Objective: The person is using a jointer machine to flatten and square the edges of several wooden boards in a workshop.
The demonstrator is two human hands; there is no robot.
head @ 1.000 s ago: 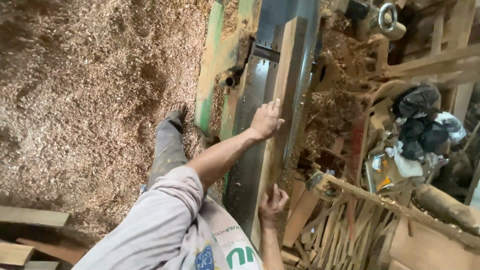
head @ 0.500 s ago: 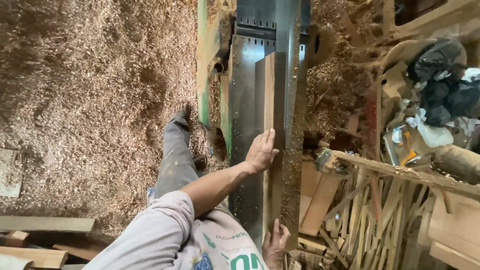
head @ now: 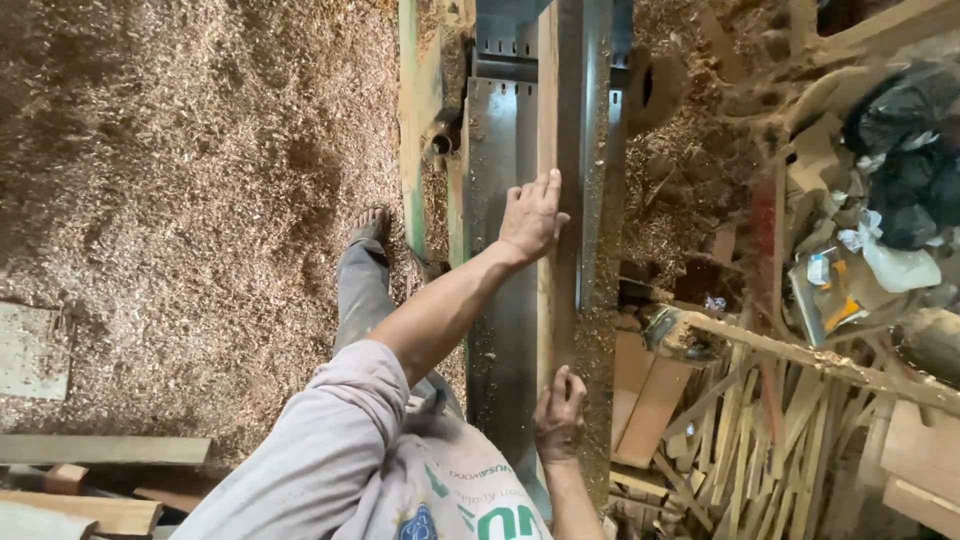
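A long narrow wooden plank (head: 547, 110) lies lengthwise on the steel table of a planing machine (head: 495, 170), against its upright metal fence (head: 590, 150). My left hand (head: 531, 215) lies flat on top of the plank about halfway along, fingers spread and pointing away from me. My right hand (head: 559, 415) grips the plank's near end, fingers curled around it. My bare foot (head: 370, 225) stands on the floor to the left of the machine.
Thick wood shavings (head: 180, 170) cover the floor at left. Offcut sticks and boards (head: 740, 440) are piled at right, with bags and clutter (head: 890, 200) behind. Boards (head: 90, 460) lie at bottom left. The machine's green frame (head: 412, 120) borders the table.
The view has swung so the machine now runs straight up. The plank has slid forward along the table, my left hand riding farther up it and my right hand following at its near end.
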